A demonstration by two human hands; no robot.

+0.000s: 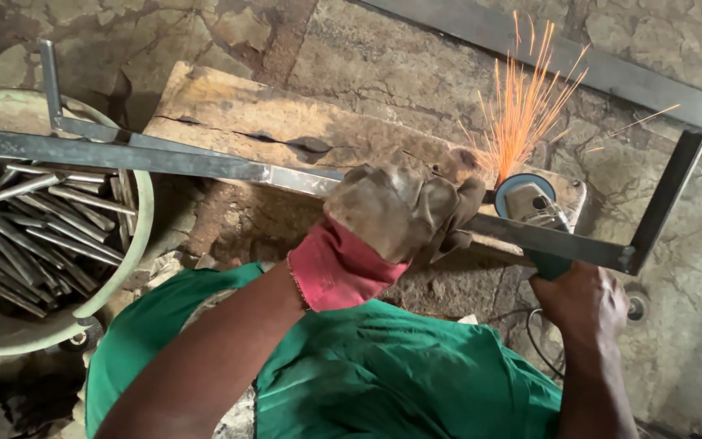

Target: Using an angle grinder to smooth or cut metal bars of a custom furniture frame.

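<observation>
My left hand [400, 213], in a worn tan glove with a red cuff, is closed over a long flat steel bar [156, 160] that rests on a cracked wooden block [270, 122]. My bare right hand [582, 301] grips the green body of an angle grinder [534, 207]. Its disc meets the bar just right of my gloved hand, and orange sparks [526, 106] fly upward. The bar joins an angled steel piece [666, 199] at the right.
A pale green basin [136, 244] at the left holds several short pointed steel pieces. Another long steel bar [611, 77] lies across the stone floor at the top right. The grinder's cord [539, 345] runs down beside my green-clad legs.
</observation>
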